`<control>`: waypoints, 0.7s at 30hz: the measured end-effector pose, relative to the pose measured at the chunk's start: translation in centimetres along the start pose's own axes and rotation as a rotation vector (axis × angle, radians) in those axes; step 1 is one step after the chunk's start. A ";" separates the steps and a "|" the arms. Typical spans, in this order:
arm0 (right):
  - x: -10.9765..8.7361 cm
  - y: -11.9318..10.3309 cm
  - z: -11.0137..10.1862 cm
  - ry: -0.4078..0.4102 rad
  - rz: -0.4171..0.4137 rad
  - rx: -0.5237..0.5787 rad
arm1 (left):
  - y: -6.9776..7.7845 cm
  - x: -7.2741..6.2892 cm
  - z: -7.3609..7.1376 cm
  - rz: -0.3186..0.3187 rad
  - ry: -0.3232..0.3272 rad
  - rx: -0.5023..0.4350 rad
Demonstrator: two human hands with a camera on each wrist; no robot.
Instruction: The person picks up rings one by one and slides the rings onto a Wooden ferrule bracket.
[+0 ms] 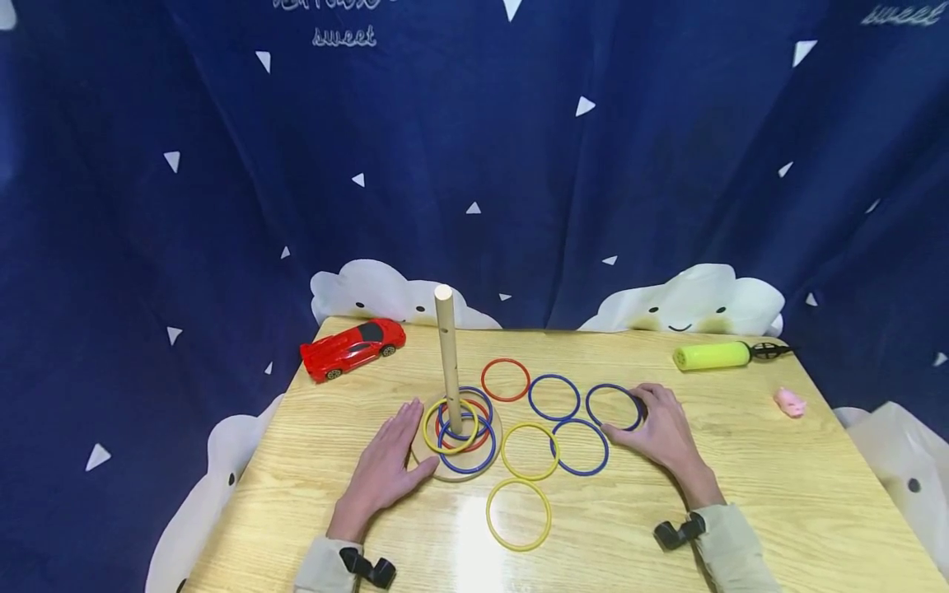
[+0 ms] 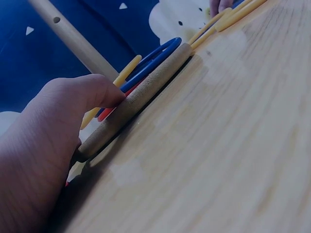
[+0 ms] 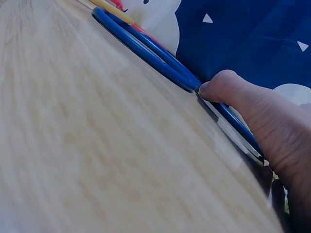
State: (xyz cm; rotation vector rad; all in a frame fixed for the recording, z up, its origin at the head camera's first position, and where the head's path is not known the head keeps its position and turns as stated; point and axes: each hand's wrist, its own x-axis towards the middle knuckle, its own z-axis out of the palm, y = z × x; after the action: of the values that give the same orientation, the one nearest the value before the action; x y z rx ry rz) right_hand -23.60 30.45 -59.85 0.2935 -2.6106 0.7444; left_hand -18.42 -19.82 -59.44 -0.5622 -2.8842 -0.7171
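Observation:
A wooden post (image 1: 448,354) stands upright on a round wooden base (image 2: 155,83). Several blue, red and yellow rings lie overlapped around its foot. Along the left side of that base rests my left hand (image 1: 384,463), fingers fairly straight; in the left wrist view its thumb touches the rim. My right hand (image 1: 663,430) pinches a blue ring (image 1: 589,403) at its right side, low over the table, thumb at the near edge. Whether this ring is lifted I cannot tell. In the right wrist view the thumb (image 3: 228,87) covers part of it.
Left of the held ring lie two blue rings (image 1: 554,375) (image 1: 582,473), a red ring (image 1: 506,360) and two yellow rings (image 1: 530,425) (image 1: 518,549). A red toy car (image 1: 354,349), a yellow-green pump (image 1: 713,356) and a small pink toy (image 1: 789,403) sit on the wooden table (image 1: 630,527).

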 end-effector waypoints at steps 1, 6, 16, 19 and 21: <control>0.0 0.0 0.0 0.002 -0.001 0.001 | 0.0 0.0 0.1 0.003 0.002 0.000; -0.6 0.0 -0.2 0.011 0.001 0.002 | 0.0 -0.2 0.7 0.014 0.000 0.010; -0.1 -0.2 -0.3 0.013 0.005 0.028 | -0.2 0.2 0.3 -0.010 -0.035 0.029; 0.0 -0.3 -0.3 0.006 0.008 0.037 | -0.3 0.1 0.3 -0.011 -0.026 0.027; 0.1 -0.4 -0.4 -0.001 0.008 0.044 | -0.3 0.1 0.2 -0.003 -0.006 0.023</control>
State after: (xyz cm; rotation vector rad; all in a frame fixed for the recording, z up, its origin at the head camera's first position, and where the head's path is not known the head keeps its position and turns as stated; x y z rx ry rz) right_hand -23.41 30.32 -59.28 0.2961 -2.6008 0.8055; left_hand -18.60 -19.94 -59.72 -0.5578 -2.8959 -0.6836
